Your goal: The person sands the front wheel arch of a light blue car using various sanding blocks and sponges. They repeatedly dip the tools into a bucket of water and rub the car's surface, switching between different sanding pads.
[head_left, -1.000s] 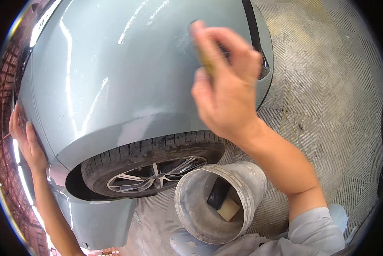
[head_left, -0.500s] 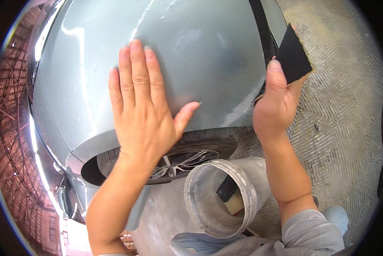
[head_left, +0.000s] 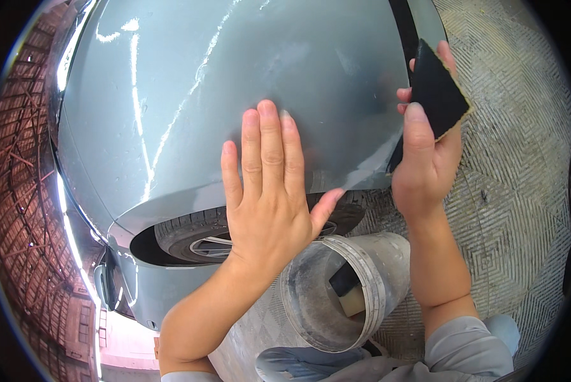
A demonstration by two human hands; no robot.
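My left hand (head_left: 269,191) lies flat on the grey-green painted car panel (head_left: 311,140), just above the wheel arch, fingers stretched out and thumb spread to the right. Off the panel's right edge, my right hand (head_left: 428,159) grips a black piece of sandpaper (head_left: 435,92) with a ragged tan edge. The thumb presses on its near side while the fingers wrap behind and partly show. Below the arch, the tyre (head_left: 190,232) and spoked wheel are partly hidden by my left hand and forearm.
A dirty, pale plastic bucket (head_left: 390,274) stands tilted in view before my knees, with a black pad (head_left: 344,279) and a tan block (head_left: 353,302) inside. Patterned floor tiles (head_left: 508,191) spread to the right. The car's side mirror (head_left: 104,286) shows at lower left.
My left hand has slid right and toward me across the panel. My right hand, still gripping the sandpaper, has shifted slightly right and nearer, and more of its fingertips show.
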